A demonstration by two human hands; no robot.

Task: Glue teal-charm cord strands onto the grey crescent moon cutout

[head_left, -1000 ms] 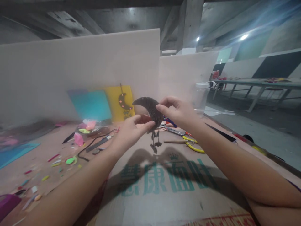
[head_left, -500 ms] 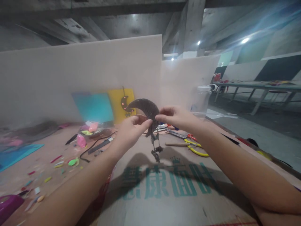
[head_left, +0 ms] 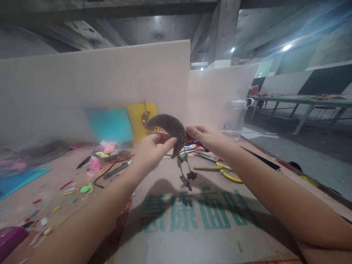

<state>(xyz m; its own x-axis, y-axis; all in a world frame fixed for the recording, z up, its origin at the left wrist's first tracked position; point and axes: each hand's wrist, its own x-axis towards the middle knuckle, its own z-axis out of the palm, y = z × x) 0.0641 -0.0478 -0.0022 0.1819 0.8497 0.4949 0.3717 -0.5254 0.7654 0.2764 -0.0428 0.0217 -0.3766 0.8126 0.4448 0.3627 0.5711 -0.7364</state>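
While the left hand (head_left: 150, 152) holds the dark crescent (head_left: 168, 123) in narrowed fingers above the cardboard (head_left: 165, 244), its pendants (head_left: 191, 175) hang farther right than a moment ago; right hand (head_left: 207, 136) at the right edge, finger grip unclear. Likely being turned.

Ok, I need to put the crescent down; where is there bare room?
Bare cardboard shows this side of the green lettering, between the left forearm and right forearm. Crowded: at left, with colourful scraps; beyond the lettering at right, with a yellow-handled tool and a red-handled tool.
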